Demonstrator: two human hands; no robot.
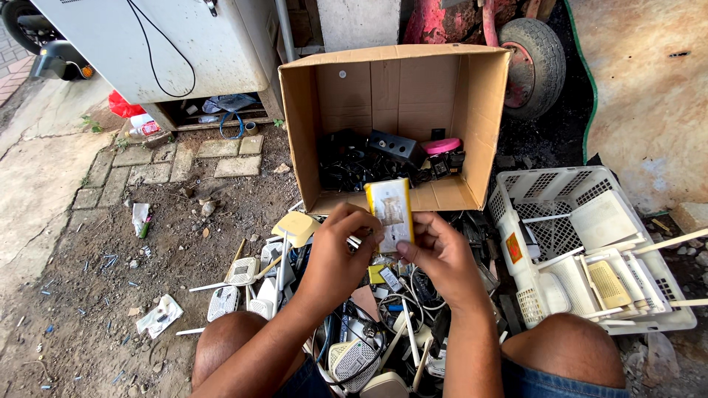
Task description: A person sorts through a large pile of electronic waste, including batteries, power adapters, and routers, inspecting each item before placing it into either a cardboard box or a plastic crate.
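I am holding a flat yellow-edged device [391, 214] upright between both hands, its long axis running near to far, just in front of the open cardboard box [479, 110]. My left hand [343, 247] is pinching its left edge, fingers curled around it. My right hand [439, 254] is gripping its near end from the right, thumb pressing the face. Both are equally near, above the white routers [240, 284].
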